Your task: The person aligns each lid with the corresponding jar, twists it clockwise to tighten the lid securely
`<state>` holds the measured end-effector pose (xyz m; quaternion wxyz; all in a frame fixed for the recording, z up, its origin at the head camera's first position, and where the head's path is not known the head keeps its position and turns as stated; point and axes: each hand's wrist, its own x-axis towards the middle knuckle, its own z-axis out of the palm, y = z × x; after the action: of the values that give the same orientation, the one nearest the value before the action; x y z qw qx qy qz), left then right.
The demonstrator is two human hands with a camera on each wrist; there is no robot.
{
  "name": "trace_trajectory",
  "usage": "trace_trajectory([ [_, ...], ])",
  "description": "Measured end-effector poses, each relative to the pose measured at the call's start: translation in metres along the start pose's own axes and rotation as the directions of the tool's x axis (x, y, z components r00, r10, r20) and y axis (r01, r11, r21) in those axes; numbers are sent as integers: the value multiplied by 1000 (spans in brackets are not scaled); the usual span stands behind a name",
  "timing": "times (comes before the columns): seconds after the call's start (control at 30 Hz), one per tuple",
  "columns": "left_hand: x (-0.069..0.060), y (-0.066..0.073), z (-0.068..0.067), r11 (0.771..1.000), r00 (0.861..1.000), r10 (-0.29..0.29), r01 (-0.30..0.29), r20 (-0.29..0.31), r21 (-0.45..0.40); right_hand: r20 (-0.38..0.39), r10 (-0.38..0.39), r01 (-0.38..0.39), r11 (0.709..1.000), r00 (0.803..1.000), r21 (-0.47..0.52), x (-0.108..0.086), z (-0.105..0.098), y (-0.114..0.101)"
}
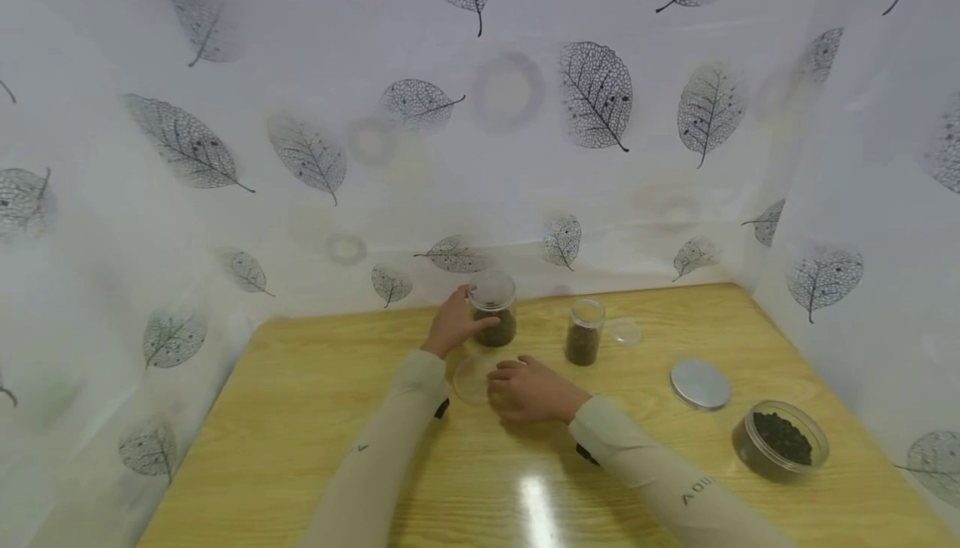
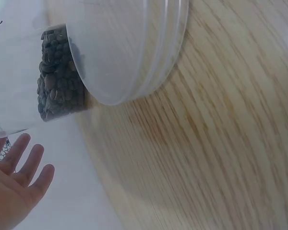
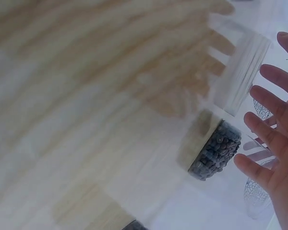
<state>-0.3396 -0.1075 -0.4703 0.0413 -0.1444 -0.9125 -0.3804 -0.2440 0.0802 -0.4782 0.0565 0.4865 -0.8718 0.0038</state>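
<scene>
In the head view, my left hand (image 1: 453,323) is at the left side of a clear jar (image 1: 495,333) part-filled with dark beans, its thumb in front of the glass-like wall. The left wrist view shows that hand (image 2: 14,191) with fingers extended beside the jar of beans (image 2: 60,74); whether they touch it I cannot tell. A clear round plastic piece with a ridged rim (image 1: 467,381) rests on the table nearer me. My right hand (image 1: 536,390) is at its right side. Those fingers (image 3: 278,136) are spread and curl round nothing in the right wrist view.
Right of the jar stands a smaller clear jar (image 1: 582,344) with dark contents, a small clear lid (image 1: 625,331) beside it. Farther right lie a silver lid (image 1: 700,383) and a low clear tub (image 1: 821,448) of dark pieces. A leaf-patterned sheet (image 1: 510,190) borders the wooden table (image 1: 300,415).
</scene>
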Motion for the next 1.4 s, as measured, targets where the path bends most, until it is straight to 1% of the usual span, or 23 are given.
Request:
trace_trajectory([
  [0.13, 0, 0, 2, 999, 1000, -23, 23, 9, -25, -5, -9, 9, 1000, 1000, -17, -1, 1, 1],
  [0.27, 0, 4, 2, 997, 999, -48, 48, -3, -56, -6, -20, 19, 999, 1000, -29, 1, -3, 1],
  [0.47, 1, 7, 8, 993, 996, -89, 88, -1, -77, 40, -15, 16, 999, 999, -35, 6, -7, 0],
  [0.67, 0, 10, 9, 990, 994, -107, 107, -2, -97, 77, -11, 13, 1000, 997, -15, 7, -1, 2],
  [0.83, 0, 10, 7, 990, 994, -106, 106, 5, -88, 75, -17, 18, 1000, 997, -17, 3, -2, 4],
  [0.97, 0, 8, 7, 992, 996, -93, 94, 19, -87, 49, -40, 41, 999, 998, -20, -3, -5, 4],
  [1.1, -2, 7, 8, 992, 995, -86, 90, 45, -86, 23, -56, 56, 998, 998, -9, -7, -8, 5],
  [1.23, -4, 5, 9, 989, 996, -68, 75, 61, -126, -2, -50, 51, 998, 999, 36, -5, -10, 8],
  [1.3, -4, 4, 9, 987, 997, -56, 64, 60, -148, -1, -49, 49, 998, 999, 45, -2, -9, 10],
  [1.4, -3, 1, 10, 986, 997, -44, 52, 57, -156, 16, -55, 54, 998, 998, 41, 3, -5, 14],
])
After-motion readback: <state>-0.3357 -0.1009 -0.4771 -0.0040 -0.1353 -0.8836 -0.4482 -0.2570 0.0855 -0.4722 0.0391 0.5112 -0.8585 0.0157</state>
